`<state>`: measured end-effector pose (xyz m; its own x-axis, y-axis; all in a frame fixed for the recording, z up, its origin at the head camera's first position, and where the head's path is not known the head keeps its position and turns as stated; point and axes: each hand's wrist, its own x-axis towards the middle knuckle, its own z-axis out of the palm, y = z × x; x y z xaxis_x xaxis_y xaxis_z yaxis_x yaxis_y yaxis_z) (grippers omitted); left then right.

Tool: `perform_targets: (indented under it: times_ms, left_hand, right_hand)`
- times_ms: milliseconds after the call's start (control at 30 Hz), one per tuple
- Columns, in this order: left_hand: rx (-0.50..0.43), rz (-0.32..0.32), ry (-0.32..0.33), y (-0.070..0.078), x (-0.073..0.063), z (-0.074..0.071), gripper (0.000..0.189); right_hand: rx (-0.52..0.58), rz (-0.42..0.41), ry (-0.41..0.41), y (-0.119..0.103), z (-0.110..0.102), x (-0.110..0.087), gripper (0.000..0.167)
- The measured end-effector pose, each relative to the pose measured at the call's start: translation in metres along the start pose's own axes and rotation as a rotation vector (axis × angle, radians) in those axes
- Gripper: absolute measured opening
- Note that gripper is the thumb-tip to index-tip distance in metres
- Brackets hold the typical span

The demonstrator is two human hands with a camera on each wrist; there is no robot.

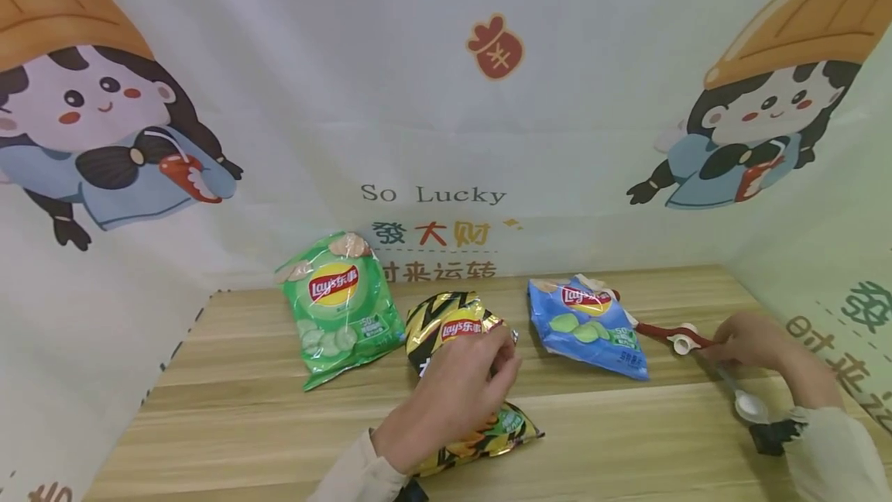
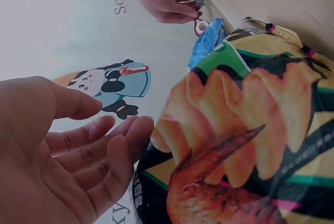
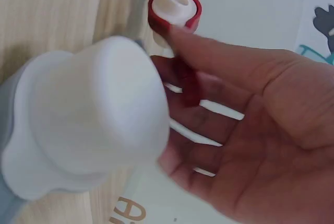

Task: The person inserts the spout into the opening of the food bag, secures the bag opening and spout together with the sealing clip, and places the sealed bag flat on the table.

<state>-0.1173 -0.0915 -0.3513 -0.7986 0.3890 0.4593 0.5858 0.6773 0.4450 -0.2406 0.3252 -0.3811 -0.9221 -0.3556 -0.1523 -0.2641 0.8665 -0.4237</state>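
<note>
My left hand [image 1: 465,387] is over a black-and-gold chip bag [image 1: 446,316]. In the left wrist view its fingers [image 2: 107,156] are loosely bent around nothing, fingertips right beside the bag's edge. At the right, my right hand [image 1: 754,343] pinches the end of a slim red tool [image 1: 658,330] between thumb and fingers. A hollow white knob [image 3: 175,2] sits in the tool's red ring. The tool's far end goes behind a blue chip bag [image 1: 585,328]. Below the right hand lies a grey-handled utensil with a rounded white head [image 1: 751,407], large in the right wrist view.
A green chip bag [image 1: 341,308] leans at the back left of the wooden table [image 1: 230,401]. Behind and beside the table hangs a pale printed cloth [image 1: 418,115] with cartoon figures and lettering.
</note>
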Motion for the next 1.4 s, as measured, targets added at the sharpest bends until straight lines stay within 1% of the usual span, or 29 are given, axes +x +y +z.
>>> perform_targets:
  times_ms: [67, 133, 233, 300, 367, 467, 567, 700, 933, 1033, 1167, 1333, 1400]
  left_hand:
    - [0.0, -0.004, -0.001, -0.001, 0.001, 0.0, 0.012]
    - [0.001, -0.01, -0.003, -0.002, 0.001, 0.0, 0.012]
    - [0.001, -0.017, -0.007, -0.003, 0.001, 0.0, 0.011]
    - [-0.001, -0.014, -0.006, -0.003, 0.001, 0.0, 0.011]
    - [-0.005, -0.008, -0.005, -0.003, 0.001, 0.0, 0.011]
    - [-0.014, 0.0, -0.003, -0.003, 0.001, -0.001, 0.01]
    - [-0.031, -0.001, -0.008, -0.002, 0.001, -0.002, 0.009]
    - [-0.04, -0.003, -0.013, 0.0, 0.001, -0.003, 0.009]
    - [-0.053, -0.021, -0.041, 0.0, 0.001, -0.004, 0.009]
    - [-0.06, -0.029, -0.047, 0.0, 0.001, -0.004, 0.009]
    - [-0.06, -0.034, -0.041, -0.001, 0.002, -0.006, 0.009]
    - [-0.028, -0.043, -0.023, -0.001, 0.002, -0.011, 0.008]
    - [-0.009, -0.052, -0.011, -0.002, 0.002, -0.013, 0.008]
  right_hand:
    - [-0.009, -0.035, 0.05, 0.003, -0.001, 0.0, 0.022]
    - [0.006, -0.039, 0.084, 0.004, -0.001, 0.0, 0.028]
    - [0.06, -0.044, 0.121, 0.004, -0.001, 0.0, 0.034]
    - [0.086, -0.031, 0.142, 0.003, -0.002, 0.0, 0.036]
    - [0.098, -0.029, 0.159, 0.002, -0.003, -0.001, 0.037]
    - [0.106, -0.003, 0.185, 0.001, -0.006, -0.003, 0.04]
    - [0.096, 0.014, 0.243, -0.002, -0.008, -0.004, 0.042]
    - [0.069, 0.006, 0.347, -0.006, -0.009, -0.004, 0.037]
    - [0.067, -0.006, 0.476, -0.013, -0.009, -0.007, 0.032]
    - [0.068, -0.015, 0.541, -0.021, -0.011, -0.007, 0.03]
    - [0.073, -0.045, 0.615, -0.037, -0.016, -0.008, 0.029]
    - [0.061, -0.125, 0.692, -0.063, -0.023, -0.014, 0.026]
    - [0.073, -0.163, 0.704, -0.075, -0.024, -0.016, 0.025]
